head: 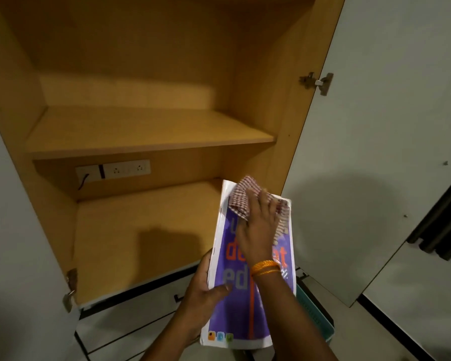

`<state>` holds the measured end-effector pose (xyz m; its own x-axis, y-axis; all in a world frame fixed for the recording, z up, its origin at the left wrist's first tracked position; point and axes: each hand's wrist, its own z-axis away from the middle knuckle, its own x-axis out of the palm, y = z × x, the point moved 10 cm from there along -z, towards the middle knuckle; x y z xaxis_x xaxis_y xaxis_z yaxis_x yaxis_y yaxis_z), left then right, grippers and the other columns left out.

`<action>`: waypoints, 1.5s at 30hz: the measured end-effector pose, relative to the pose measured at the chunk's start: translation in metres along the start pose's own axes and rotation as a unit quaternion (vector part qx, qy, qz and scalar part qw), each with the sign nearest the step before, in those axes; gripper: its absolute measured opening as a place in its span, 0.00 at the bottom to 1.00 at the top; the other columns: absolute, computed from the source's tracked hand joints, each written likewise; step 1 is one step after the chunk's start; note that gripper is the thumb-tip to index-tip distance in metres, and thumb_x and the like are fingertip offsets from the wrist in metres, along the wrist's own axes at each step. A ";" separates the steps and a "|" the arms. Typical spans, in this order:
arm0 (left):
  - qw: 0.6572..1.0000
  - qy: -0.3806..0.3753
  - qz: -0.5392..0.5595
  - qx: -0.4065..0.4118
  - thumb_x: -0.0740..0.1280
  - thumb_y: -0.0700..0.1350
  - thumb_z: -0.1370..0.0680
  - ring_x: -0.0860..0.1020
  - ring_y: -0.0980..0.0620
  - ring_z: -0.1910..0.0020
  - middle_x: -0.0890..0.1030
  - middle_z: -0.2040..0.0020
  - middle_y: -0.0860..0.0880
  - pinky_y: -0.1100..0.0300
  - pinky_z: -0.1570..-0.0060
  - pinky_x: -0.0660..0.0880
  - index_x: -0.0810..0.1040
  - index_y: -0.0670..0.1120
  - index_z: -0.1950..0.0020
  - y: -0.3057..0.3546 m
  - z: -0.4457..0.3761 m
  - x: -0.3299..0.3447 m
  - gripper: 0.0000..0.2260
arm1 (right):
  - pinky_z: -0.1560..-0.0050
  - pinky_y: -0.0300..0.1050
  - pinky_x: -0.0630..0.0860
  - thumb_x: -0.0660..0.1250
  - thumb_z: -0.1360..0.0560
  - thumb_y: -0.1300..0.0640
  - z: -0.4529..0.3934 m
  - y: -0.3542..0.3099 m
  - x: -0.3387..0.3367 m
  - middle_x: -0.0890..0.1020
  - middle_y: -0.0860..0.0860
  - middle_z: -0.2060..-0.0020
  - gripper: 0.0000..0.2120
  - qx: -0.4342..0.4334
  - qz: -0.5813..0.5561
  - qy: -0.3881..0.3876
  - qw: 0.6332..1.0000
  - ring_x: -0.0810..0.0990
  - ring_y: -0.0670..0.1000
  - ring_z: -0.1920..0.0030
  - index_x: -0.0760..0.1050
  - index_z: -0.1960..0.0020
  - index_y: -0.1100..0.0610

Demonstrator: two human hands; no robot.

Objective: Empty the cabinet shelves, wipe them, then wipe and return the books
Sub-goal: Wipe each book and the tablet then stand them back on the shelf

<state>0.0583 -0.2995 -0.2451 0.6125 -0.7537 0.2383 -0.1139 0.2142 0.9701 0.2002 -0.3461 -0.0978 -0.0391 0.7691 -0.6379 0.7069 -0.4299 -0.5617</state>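
Book (235,316) gripped by our left hand (206,285); our flat right hand (258,227) presses cloth (241,196) beneath it; we should sweep wristward.

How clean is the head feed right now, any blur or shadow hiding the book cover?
Head view: the right hand and checked cloth are smeared by motion blur; the book cover is soft, its title partly covered; a dark shadow lies on the lower shelf, another on the right door; cabinet edges bow from the wide-angle lens.

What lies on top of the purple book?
A checked cloth, pressed flat by the right hand. Together they cover part of the lettering, so the title cannot be read.
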 end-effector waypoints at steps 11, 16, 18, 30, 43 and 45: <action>0.999 0.030 0.011 0.040 0.72 0.38 0.32 0.80 0.48 0.36 0.81 0.35 0.52 0.44 0.38 0.78 0.73 0.56 0.29 0.014 -0.015 -0.023 0.33 | 0.21 0.57 0.41 0.57 0.27 0.54 0.073 -0.016 0.044 0.54 0.48 0.19 0.35 -0.206 0.017 -0.130 0.970 0.44 0.53 0.18 0.57 0.20 0.42; 0.997 0.021 0.057 -0.049 0.78 0.44 0.31 0.83 0.43 0.42 0.83 0.40 0.47 0.48 0.53 0.83 0.72 0.55 0.29 -0.002 -0.009 -0.022 0.32 | 0.22 0.64 0.52 0.53 0.24 0.45 0.057 0.038 0.026 0.62 0.49 0.21 0.29 -0.055 0.028 -0.095 0.994 0.52 0.54 0.19 0.65 0.23 0.45; 0.997 0.010 0.051 -0.062 0.76 0.46 0.32 0.84 0.44 0.44 0.84 0.44 0.47 0.50 0.56 0.83 0.71 0.53 0.29 -0.002 -0.004 -0.016 0.32 | 0.23 0.64 0.55 0.54 0.24 0.46 0.039 0.048 0.012 0.64 0.51 0.22 0.29 -0.014 0.036 -0.057 0.998 0.56 0.56 0.20 0.67 0.24 0.47; 0.999 -0.020 0.046 0.012 0.71 0.30 0.25 0.83 0.49 0.41 0.84 0.39 0.51 0.56 0.51 0.81 0.72 0.54 0.29 0.017 0.002 0.002 0.30 | 0.22 0.62 0.42 0.58 0.30 0.57 0.031 -0.013 0.018 0.56 0.49 0.19 0.36 -0.149 -0.032 -0.119 0.981 0.46 0.56 0.19 0.63 0.22 0.46; 0.990 0.072 0.123 -0.012 0.71 0.35 0.24 0.84 0.41 0.45 0.85 0.42 0.46 0.49 0.58 0.83 0.71 0.53 0.29 0.017 0.003 -0.033 0.27 | 0.23 0.63 0.58 0.59 0.26 0.58 0.085 0.062 0.003 0.65 0.36 0.25 0.27 -0.043 -0.116 -0.091 0.988 0.56 0.46 0.21 0.72 0.30 0.41; 0.994 0.039 0.102 -0.005 0.72 0.37 0.25 0.85 0.43 0.47 0.85 0.44 0.47 0.52 0.60 0.83 0.72 0.53 0.30 0.018 0.001 -0.025 0.26 | 0.24 0.65 0.61 0.57 0.28 0.59 0.075 0.062 -0.002 0.67 0.43 0.25 0.28 -0.002 -0.118 -0.077 0.990 0.57 0.51 0.21 0.72 0.29 0.45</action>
<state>0.0401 -0.2778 -0.2339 0.6368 -0.6434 0.4248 -0.2337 0.3640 0.9016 0.1914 -0.4102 -0.1711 -0.3105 0.7670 -0.5615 0.6683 -0.2440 -0.7027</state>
